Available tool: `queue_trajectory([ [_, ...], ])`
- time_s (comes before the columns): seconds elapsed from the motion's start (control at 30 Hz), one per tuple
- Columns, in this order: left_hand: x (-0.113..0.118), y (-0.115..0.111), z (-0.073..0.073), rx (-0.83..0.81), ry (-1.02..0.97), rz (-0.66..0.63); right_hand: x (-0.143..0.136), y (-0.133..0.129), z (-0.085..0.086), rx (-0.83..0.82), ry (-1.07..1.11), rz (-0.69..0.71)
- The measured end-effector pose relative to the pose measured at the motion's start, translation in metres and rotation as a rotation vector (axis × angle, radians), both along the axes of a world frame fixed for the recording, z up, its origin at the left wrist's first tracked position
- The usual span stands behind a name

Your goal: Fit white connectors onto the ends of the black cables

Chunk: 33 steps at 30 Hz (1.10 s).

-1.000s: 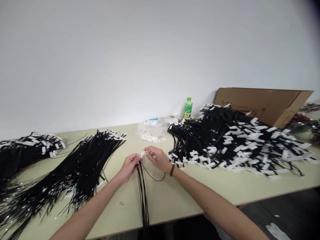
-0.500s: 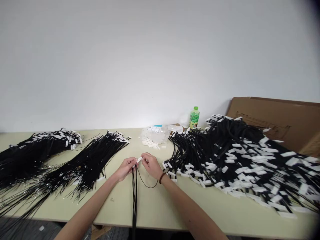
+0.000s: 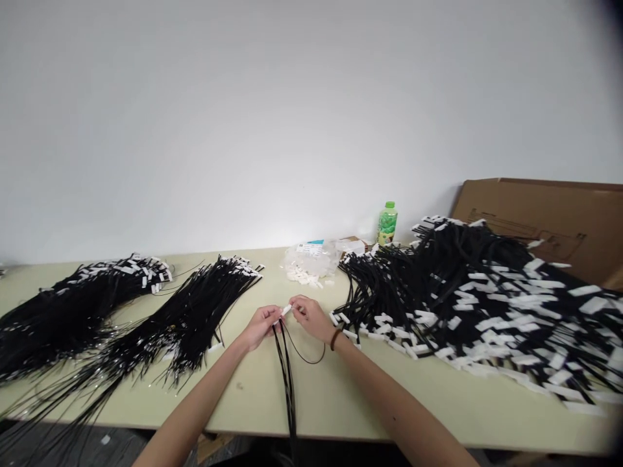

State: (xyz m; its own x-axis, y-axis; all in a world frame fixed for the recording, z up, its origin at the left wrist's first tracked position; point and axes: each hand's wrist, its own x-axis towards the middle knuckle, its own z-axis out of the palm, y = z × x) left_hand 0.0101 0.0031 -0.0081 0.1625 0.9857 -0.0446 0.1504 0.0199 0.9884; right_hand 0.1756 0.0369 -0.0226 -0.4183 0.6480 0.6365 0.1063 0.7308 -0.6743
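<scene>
In the middle of the table my two hands meet at a small white connector (image 3: 287, 311). My left hand (image 3: 263, 325) pinches its lower left end, where black wires (image 3: 287, 370) run out and hang down over the front edge of the table. At the connector's upper right end, my right hand (image 3: 311, 318) is closed with thumb and fingertips together on a thin black wire (image 3: 311, 361), which loops below the hand. The fingers hide the wire's tip.
Beyond my hands lie loose white connectors (image 3: 302, 275) and a clear plastic bag (image 3: 314, 258). Bundles of black wires (image 3: 209, 298) spread to the left. A large pile of wires with white connectors (image 3: 516, 311) covers the right, near a bottle (image 3: 387, 225) and a cardboard box (image 3: 540, 207).
The whole view has shifted, so the table and my hands appear slightly farther right. Both hands stay at the connector in nearly the same pose.
</scene>
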Motion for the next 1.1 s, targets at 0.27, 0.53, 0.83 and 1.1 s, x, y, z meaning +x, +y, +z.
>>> queue_trajectory([
  [0.27,-0.003,0.005,-0.001,0.002,-0.046,-0.081,0.001,-0.004,0.003,-0.004,-0.078,-0.061],
  [0.53,-0.003,0.008,0.001,-0.014,-0.048,-0.112,0.002,-0.005,0.006,-0.001,-0.140,-0.086],
  [0.83,-0.004,0.006,0.002,-0.036,-0.065,-0.115,0.005,-0.005,0.010,-0.014,-0.201,-0.041],
  [1.1,-0.004,0.008,0.003,-0.080,-0.105,-0.107,0.006,-0.007,0.009,-0.070,-0.121,-0.073],
])
